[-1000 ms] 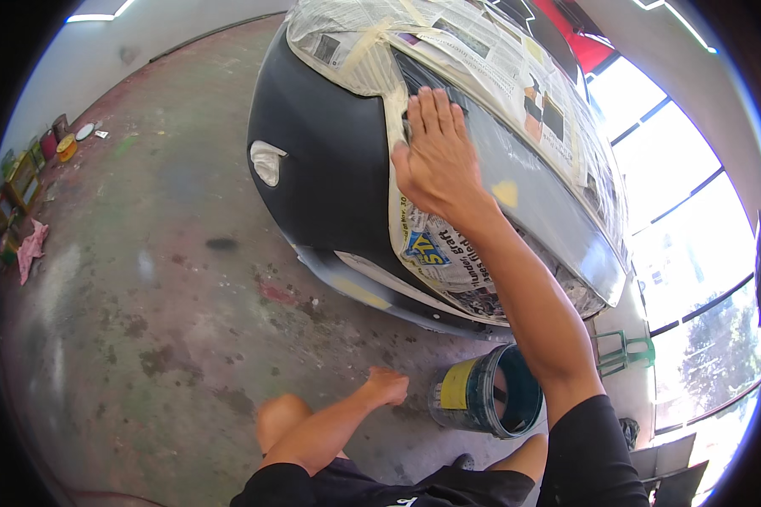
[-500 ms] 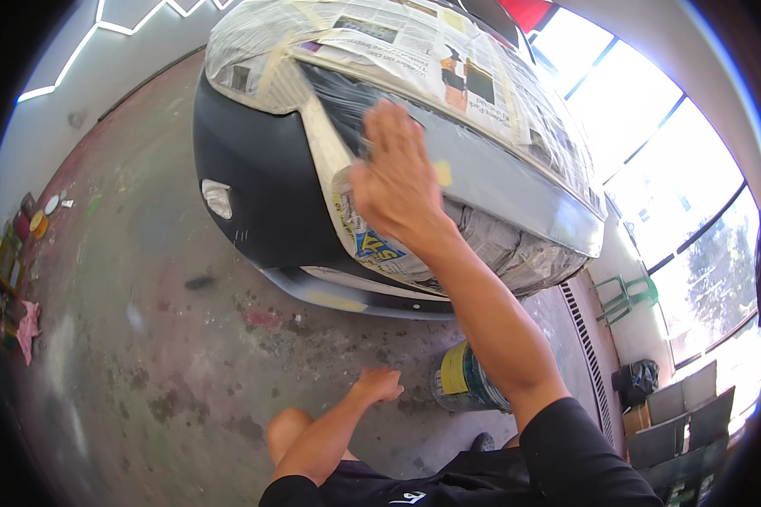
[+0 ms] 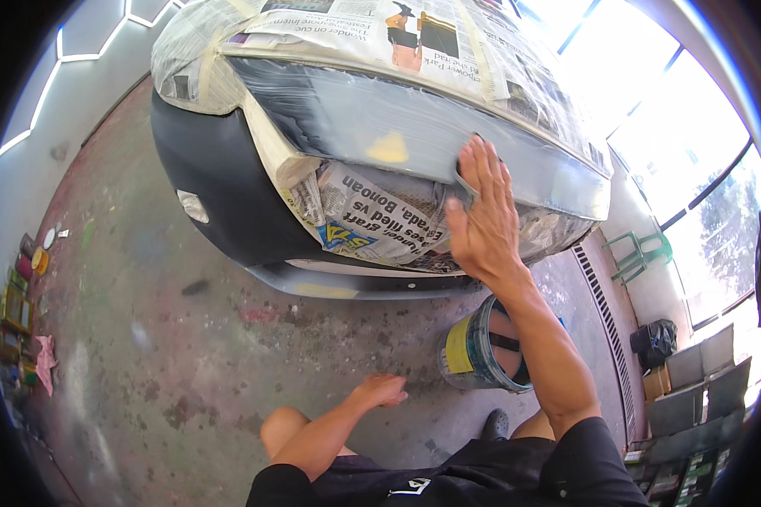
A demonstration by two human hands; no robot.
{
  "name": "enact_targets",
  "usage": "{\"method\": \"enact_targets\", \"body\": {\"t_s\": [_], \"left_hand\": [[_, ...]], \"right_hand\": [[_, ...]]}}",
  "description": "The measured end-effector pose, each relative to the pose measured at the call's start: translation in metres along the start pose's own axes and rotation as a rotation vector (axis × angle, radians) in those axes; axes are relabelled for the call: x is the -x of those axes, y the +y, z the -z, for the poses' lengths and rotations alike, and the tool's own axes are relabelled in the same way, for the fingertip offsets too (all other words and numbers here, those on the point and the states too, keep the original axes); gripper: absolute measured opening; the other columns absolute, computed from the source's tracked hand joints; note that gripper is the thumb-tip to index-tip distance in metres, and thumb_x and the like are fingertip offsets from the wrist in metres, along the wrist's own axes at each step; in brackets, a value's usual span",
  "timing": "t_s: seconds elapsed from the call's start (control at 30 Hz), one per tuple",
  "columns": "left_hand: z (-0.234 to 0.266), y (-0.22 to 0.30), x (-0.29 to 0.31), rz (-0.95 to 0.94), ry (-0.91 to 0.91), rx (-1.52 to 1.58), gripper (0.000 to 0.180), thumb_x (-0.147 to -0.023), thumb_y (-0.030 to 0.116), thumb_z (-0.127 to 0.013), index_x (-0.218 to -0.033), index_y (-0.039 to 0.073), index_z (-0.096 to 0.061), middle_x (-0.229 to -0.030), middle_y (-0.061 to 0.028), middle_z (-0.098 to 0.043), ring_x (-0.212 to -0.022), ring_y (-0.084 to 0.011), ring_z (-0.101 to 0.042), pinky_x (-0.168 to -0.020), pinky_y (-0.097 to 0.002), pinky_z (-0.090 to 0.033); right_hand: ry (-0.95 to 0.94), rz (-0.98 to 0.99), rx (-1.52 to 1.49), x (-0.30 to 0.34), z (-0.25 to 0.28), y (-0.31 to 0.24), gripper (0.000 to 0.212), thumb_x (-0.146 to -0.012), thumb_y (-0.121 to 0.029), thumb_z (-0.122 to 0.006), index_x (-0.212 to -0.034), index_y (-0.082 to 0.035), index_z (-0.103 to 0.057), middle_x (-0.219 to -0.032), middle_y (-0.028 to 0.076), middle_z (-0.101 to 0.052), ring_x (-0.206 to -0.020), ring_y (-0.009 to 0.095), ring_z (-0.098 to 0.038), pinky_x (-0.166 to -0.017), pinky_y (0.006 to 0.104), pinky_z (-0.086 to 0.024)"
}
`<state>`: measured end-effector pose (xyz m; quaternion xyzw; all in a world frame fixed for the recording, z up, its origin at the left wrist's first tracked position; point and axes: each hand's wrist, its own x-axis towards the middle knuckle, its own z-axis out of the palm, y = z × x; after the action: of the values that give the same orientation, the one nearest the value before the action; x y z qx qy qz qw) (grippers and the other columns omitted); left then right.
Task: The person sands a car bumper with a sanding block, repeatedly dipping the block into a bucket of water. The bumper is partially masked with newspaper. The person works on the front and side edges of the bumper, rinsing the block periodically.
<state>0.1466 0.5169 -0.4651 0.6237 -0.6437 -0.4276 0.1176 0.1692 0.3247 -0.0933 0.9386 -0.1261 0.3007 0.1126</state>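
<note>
My right hand lies flat on the grey panel at the front of a car, fingers together and thumb apart. Under those fingers is a thin dark piece of sandpaper, mostly hidden, with only its edges showing. Wet, pale streaks cover the panel, and a yellowish patch lies left of the hand. Newspaper masks the opening below the panel. My left hand hangs near my left knee with its fingers curled in, and nothing shows in it.
Below my right forearm stands a bucket with a yellow label and liquid inside. The dark bumper curves around the left. A green chair, a black bag and grey panels stand right; cans line the left wall.
My right hand has slid rightward along the panel, uncovering the yellowish patch. The view has shifted, and the bucket's mouth now shows. My left hand stays near my knee.
</note>
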Motion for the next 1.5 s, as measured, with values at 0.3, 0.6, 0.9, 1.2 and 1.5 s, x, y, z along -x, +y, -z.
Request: {"method": "enact_targets", "body": {"t_s": [0.3,0.6,0.9,1.2,1.5], "left_hand": [[0.008,0.0,-0.01,0.131,-0.05,-0.059,0.046,-0.103,0.037,-0.065,-0.131,0.001,-0.07,-0.127,-0.0255,-0.076,-0.123,-0.0443,-0.071,-0.102,-0.0535,-0.056],[0.075,0.035,0.034,-0.082,0.508,0.486,0.055,-0.109,0.038,-0.064,-0.153,0.005,-0.061,-0.135,-0.0229,-0.075,-0.125,-0.0376,-0.072,-0.108,-0.0472,-0.055],[0.177,0.132,0.044,-0.365,0.613,1.349,0.064,-0.104,0.012,-0.076,-0.161,0.001,-0.048,-0.134,-0.0107,-0.071,-0.111,-0.0132,-0.068,-0.092,-0.0312,-0.058],[0.139,0.14,0.022,0.094,0.56,1.323,0.046,-0.099,0.015,-0.083,-0.139,0.004,-0.064,-0.115,-0.0066,-0.074,-0.091,-0.0111,-0.069,-0.072,-0.0288,-0.06],[0.129,0.121,0.021,-0.189,0.106,1.504,0.048,-0.109,0.025,-0.07,-0.15,0.003,-0.06,-0.139,-0.0102,-0.069,-0.123,-0.0208,-0.07,-0.104,-0.04,-0.06]], "right_hand": [[-0.054,0.253,-0.069,-0.049,-0.012,-0.035,0.073,-0.103,-0.029,-0.054,-0.168,-0.001,-0.038,-0.178,0.024,-0.029,-0.169,0.04,-0.02,-0.138,0.0513,-0.013],[0.327,-0.481,-1.421,0.06,0.014,0.032,0.047,-0.101,-0.023,-0.056,-0.14,0.002,-0.065,-0.14,0.017,-0.071,-0.134,0.03,-0.064,-0.125,0.0494,-0.038],[0.231,-1.261,-2.114,0.189,-0.003,-0.002,0.037,-0.103,-0.03,-0.06,-0.13,-0.008,-0.068,-0.123,0.004,-0.074,-0.109,0.018,-0.063,-0.092,0.0371,-0.043],[-0.16,-1.377,-1.388,0.249,-0.011,0.016,0.038,-0.095,-0.038,-0.089,-0.101,-0.002,-0.081,-0.084,0.001,-0.075,-0.068,0.008,-0.062,-0.063,0.0255,-0.046],[-0.34,-1.307,-1.554,0.253,-0.005,0.018,0.036,-0.098,-0.035,-0.087,-0.101,0.001,-0.081,-0.083,0.004,-0.078,-0.068,0.009,-0.068,-0.063,0.0248,-0.05]]}}
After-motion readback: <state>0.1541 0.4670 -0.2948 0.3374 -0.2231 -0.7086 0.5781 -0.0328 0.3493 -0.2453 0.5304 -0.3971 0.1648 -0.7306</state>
